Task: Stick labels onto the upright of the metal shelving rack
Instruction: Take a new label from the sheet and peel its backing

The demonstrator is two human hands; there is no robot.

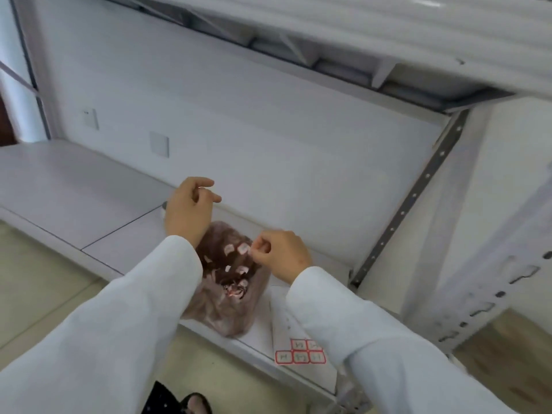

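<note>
A label sheet (300,352) with several red-bordered labels lies on the white shelf board (89,189), partly under my right sleeve. The rack's front upright (490,294), white with slots, rises at the right; a grey perforated rear upright (418,186) stands behind it. A translucent plastic bag (227,297) holding peeled scraps and small labels sits between my arms. My left hand (188,207) hovers above the bag with fingers loosely curled and nothing in it. My right hand (280,253) is over the bag's right side, fingertips pinched together; whether a small label is between them is too blurred to tell.
An upper shelf (358,40) with brackets overhangs the workspace. The white wall behind carries two switch plates (159,144). Beige floor tiles (38,270) lie in front of the shelf, and my shoe (195,404) shows at the bottom edge.
</note>
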